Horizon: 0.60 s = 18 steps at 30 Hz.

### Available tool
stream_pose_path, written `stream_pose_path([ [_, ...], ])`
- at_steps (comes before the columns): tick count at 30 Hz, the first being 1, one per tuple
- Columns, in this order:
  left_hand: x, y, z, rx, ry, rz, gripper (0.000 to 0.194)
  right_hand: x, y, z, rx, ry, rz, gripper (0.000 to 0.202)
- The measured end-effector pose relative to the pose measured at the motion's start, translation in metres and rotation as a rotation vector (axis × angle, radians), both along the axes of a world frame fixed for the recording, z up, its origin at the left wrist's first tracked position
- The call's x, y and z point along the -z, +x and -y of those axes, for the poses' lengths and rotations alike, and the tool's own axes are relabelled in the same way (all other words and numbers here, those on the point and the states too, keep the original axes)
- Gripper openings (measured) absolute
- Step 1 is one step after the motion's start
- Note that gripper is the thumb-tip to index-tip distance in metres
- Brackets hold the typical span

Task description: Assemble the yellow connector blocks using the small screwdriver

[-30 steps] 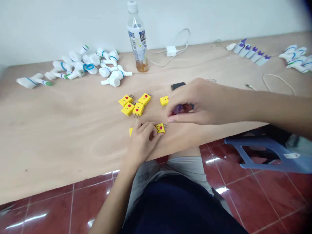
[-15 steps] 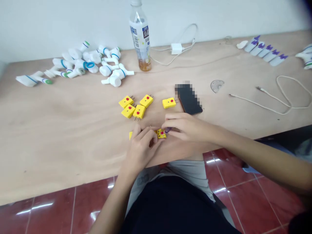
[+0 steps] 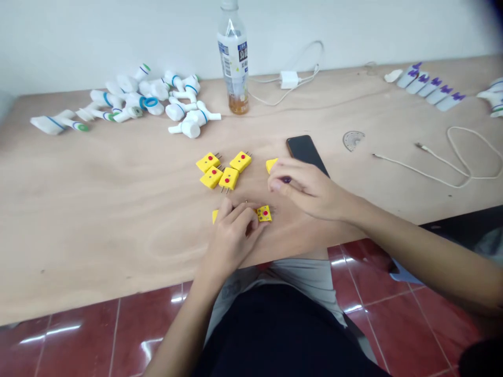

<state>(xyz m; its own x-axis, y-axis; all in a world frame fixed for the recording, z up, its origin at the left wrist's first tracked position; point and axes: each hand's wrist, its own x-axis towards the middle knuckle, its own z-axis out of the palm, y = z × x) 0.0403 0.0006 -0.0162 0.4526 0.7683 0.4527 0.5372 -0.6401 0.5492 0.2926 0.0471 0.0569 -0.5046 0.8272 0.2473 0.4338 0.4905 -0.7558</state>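
My left hand rests at the table's front edge, its fingers closed on a small yellow two-pin plug with a red dot, whose pins point right. Another bit of yellow shows at the left of that hand, mostly covered. My right hand is raised above and right of the plug, fingers curled round a small dark purple tool; most of it is hidden. Partly behind the right fingers lies one more yellow plug. Several matching yellow plugs lie grouped beyond my left hand.
A black phone lies just beyond my right hand. Farther back stand a drink bottle, a white charger and a pile of white fittings. On the right are a protractor, a white cable and purple-topped containers.
My right hand has moved up and away from the plug, carrying the purple tool, and now partly covers the separate yellow plug. My left hand keeps its hold. The view has shifted slightly.
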Motion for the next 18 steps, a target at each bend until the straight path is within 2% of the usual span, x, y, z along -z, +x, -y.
stream_pose_path([
  [3, 0.000, 0.000, 0.000, 0.001, -0.009, 0.009, 0.038, -0.006, 0.001, 0.003, 0.071, -0.024, -0.044, 0.023],
  [8, 0.000, 0.000, 0.000, 0.006, -0.005, 0.007, 0.038, 0.013, -0.002, -0.003, -0.179, -0.087, 0.193, 0.013],
  [12, 0.001, 0.000, 0.000, 0.014, -0.006, 0.013, 0.039, 0.022, -0.004, -0.009, -0.244, -0.075, 0.239, 0.015],
  [15, 0.002, 0.000, 0.000, 0.013, -0.007, 0.013, 0.039, 0.024, -0.004, -0.008, -0.270, -0.010, 0.318, 0.015],
  [18, 0.001, 0.000, 0.000, 0.016, -0.004, 0.011, 0.038, 0.028, -0.002, -0.004, -0.306, 0.137, 0.440, 0.019],
])
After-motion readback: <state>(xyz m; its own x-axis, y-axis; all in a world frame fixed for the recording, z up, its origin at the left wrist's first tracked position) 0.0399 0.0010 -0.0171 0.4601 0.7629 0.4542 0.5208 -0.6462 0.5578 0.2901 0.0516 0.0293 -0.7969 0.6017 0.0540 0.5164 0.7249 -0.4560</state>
